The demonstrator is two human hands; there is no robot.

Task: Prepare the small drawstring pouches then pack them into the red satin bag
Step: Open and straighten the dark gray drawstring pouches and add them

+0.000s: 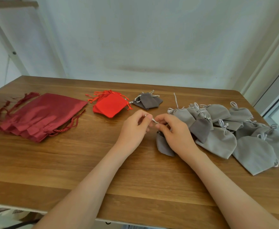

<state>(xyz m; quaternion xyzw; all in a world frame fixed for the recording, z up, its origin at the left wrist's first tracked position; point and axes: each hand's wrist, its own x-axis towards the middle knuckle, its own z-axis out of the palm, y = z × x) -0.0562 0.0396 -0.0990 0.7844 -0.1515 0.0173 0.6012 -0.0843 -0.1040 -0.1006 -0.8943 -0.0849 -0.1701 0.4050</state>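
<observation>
Both hands are up over the middle of the table (69, 162), close together. The left hand (134, 127) pinches the end of a white cord (153, 120) between thumb and fingertips. The right hand (174, 132), just beside it, has its fingers curled round the neck of a dark grey pouch (164, 146), where that cord runs in. The pouch hangs below the right hand, toward the near side; whether its bottom touches the wood I cannot tell.

Right of the hands sprawls the grey pile (226, 139): overlapping pouches, mostly light grey, white cords sticking up, with one darker pouch at its left edge just beside the right hand. Farther off sits a small grey stack (147, 101) of dark pouches. Left of that, the red pouches (109, 104) lie stacked, bright red. At the far left, well apart from the hands, the satin bags (41, 116) lie flat and fanned, dark red, tasselled cords trailing.
</observation>
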